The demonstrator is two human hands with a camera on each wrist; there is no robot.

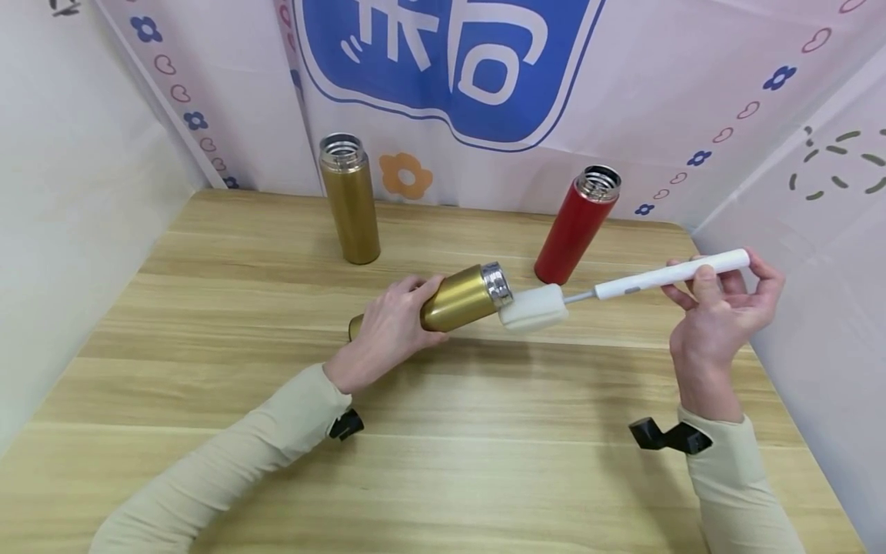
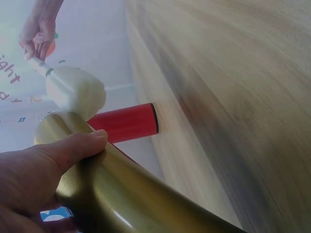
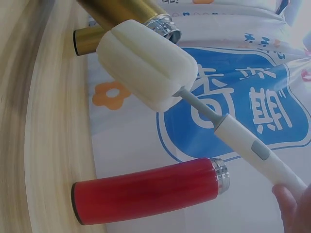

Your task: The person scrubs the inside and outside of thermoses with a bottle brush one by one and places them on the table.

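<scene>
White characters fill a blue panel [image 1: 443, 104] on the backdrop [image 1: 235, 92], cut off at the top in the head view, and the left wrist view catches the letters "ight" [image 2: 8, 68]. The left hand [image 1: 391, 323] grips a gold bottle [image 1: 460, 298], tilted, its steel mouth [image 1: 496, 285] facing right; the right hand [image 1: 716, 315] holds the white handle [image 1: 671, 273] of a sponge brush [image 1: 605, 291], whose foam head [image 1: 533, 308] lies just outside that mouth, though whether they touch I cannot tell. A second gold bottle [image 1: 354, 208] and a red bottle [image 1: 576, 231] stand upright near the back edge of the table [image 1: 484, 462], well apart. Wood grain runs between the two sleeves [image 1: 228, 454], and the table's right edge passes close beside the right one
</scene>
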